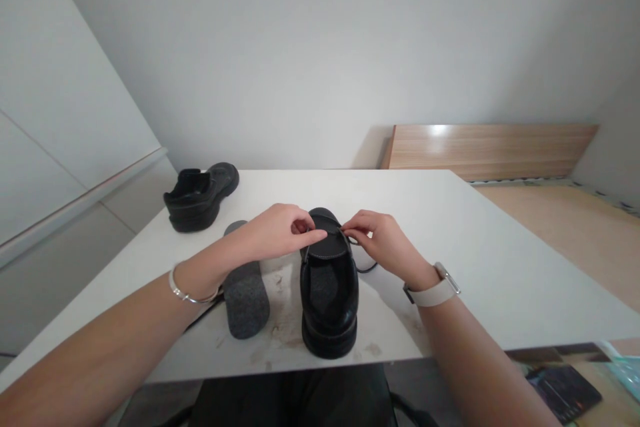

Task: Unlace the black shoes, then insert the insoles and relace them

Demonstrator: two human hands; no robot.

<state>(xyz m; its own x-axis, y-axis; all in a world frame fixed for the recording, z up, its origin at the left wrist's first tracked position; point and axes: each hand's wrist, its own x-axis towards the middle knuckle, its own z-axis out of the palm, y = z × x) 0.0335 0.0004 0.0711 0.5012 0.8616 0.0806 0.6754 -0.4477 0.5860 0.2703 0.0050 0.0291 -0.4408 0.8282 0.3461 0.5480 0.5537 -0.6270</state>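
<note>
A black lace-up shoe (330,320) stands upright near the table's front edge, its heel towards me and its tongue (327,247) showing. My left hand (293,230) is closed at the left lacing edge of this shoe, thumb lying over the tongue; its other fingertips are partly hidden. At the right lacing edge, my right hand (383,240) pinches the dark shoelace (369,271), part of which curves down beside the shoe. Left of the shoe lies a grey insole (247,307), partly covered by my left forearm.
The second black shoe (195,203) sits at the table's back left. Brown dirt smudges (280,333) mark the white table (430,213) around the near shoe. A dark cord (205,313) shows beneath my left wrist. Beyond the right edge is a wooden bed frame (490,147).
</note>
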